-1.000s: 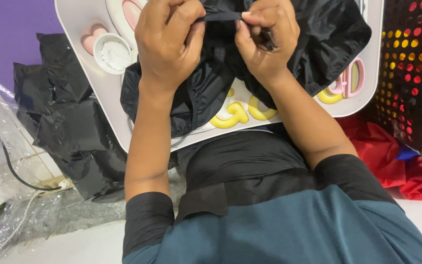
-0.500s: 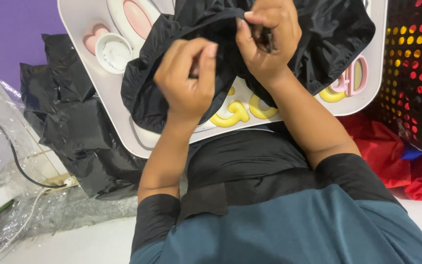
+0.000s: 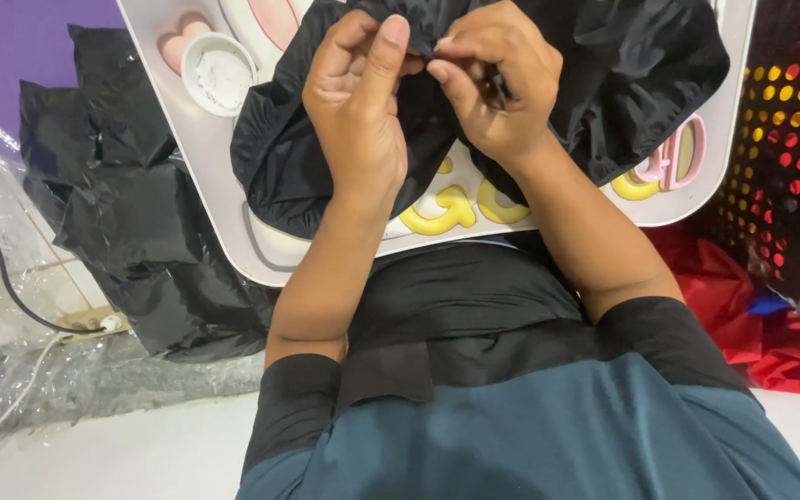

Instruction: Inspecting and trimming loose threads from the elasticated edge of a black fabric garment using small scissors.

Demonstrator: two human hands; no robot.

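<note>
You hold the black fabric [image 3: 604,65] over the white tray [image 3: 206,157], its edge pinched in your right hand [image 3: 493,83] and your left hand [image 3: 358,102]. The tray carries a small round white dish [image 3: 219,74] and yellow letter shapes [image 3: 451,208].

Bright, even indoor light; soft shadows, sharp focus, slight edge distortion.
</note>
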